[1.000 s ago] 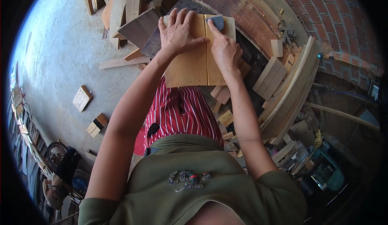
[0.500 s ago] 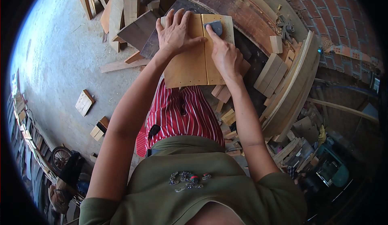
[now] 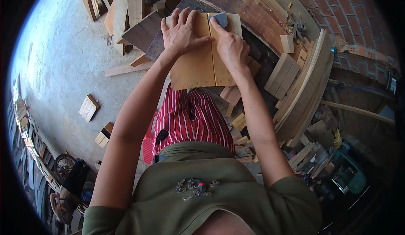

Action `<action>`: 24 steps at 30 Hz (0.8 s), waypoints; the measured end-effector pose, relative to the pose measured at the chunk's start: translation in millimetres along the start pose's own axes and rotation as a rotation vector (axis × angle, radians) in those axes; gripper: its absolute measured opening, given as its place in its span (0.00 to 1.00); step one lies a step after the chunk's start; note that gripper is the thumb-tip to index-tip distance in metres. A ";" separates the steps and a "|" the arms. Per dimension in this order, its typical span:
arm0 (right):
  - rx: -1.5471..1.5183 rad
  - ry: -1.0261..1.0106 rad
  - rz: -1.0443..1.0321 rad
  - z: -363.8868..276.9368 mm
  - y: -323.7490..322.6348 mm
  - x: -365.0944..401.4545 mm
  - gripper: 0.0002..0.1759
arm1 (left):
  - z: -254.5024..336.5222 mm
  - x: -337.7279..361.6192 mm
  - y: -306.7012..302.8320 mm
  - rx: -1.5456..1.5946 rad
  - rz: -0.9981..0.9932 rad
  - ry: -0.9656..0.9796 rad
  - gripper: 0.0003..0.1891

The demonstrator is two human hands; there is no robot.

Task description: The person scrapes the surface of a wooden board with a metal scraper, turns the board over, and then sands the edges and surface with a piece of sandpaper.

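A light wooden panel (image 3: 192, 68) with a groove running down it and small holes along its near edge lies in front of me, above my striped lap. My left hand (image 3: 182, 33) rests flat on its left half, fingers spread and thumb reaching to the groove. On the right half, near the far edge, is a flat grey piece (image 3: 220, 20) with a rounded corner, possibly folded sandpaper. My right hand (image 3: 232, 47) presses it with a stretched index finger while the other fingers curl; their grip underneath is hidden.
Beyond the panel lies a reddish-brown board (image 3: 240, 9) on a dark work surface. Small wooden blocks (image 3: 282, 76) and long curved planks (image 3: 310, 83) stand at the right. Boards (image 3: 135, 7) lean at the far left, and loose blocks (image 3: 89, 108) lie on the concrete floor.
My right hand and the grey piece have slid slightly away from me and left, toward the panel's far edge. My left hand stays spread on the panel.
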State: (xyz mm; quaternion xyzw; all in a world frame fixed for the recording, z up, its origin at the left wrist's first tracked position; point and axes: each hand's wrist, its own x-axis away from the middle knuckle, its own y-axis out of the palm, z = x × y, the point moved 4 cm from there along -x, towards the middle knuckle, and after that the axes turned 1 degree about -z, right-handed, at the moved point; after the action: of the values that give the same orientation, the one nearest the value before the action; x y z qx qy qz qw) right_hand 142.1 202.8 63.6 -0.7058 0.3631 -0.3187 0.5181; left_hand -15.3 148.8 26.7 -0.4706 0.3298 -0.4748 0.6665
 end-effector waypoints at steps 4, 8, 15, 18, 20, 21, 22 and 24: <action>-0.071 -0.047 -0.027 1.9 1.6 17.9 0.32 | -1.0 1.2 -2.6 -0.003 0.011 0.001 0.60; -0.014 0.016 -0.060 -0.6 -2.8 -0.2 0.32 | 0.8 2.1 -2.3 -0.016 -0.011 0.005 0.61; -0.032 -0.010 -0.090 6.3 -2.6 17.6 0.31 | -0.2 3.6 -0.5 0.012 -0.017 0.000 0.60; -0.043 0.021 -0.123 4.3 -7.7 14.4 0.34 | 0.8 2.1 -0.9 0.023 -0.016 -0.022 0.59; -0.016 0.039 -0.106 10.0 -0.2 18.9 0.34 | 3.4 1.7 1.9 0.028 0.001 -0.001 0.59; -0.039 0.016 -0.075 7.7 2.4 22.3 0.33 | 2.2 2.0 1.3 0.029 0.004 0.004 0.58; -0.065 -0.010 -0.046 5.3 5.2 24.9 0.32 | -1.0 2.0 0.4 0.027 0.008 0.005 0.58; -0.029 -0.022 -0.048 7.2 5.5 28.2 0.30 | -4.0 0.6 0.0 0.017 0.011 0.008 0.58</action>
State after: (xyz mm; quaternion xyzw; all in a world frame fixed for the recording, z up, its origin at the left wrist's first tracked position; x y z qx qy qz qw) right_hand 162.1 181.6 58.5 -0.7252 0.3449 -0.3179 0.5040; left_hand -18.7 146.9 25.4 -0.4612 0.3312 -0.4757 0.6718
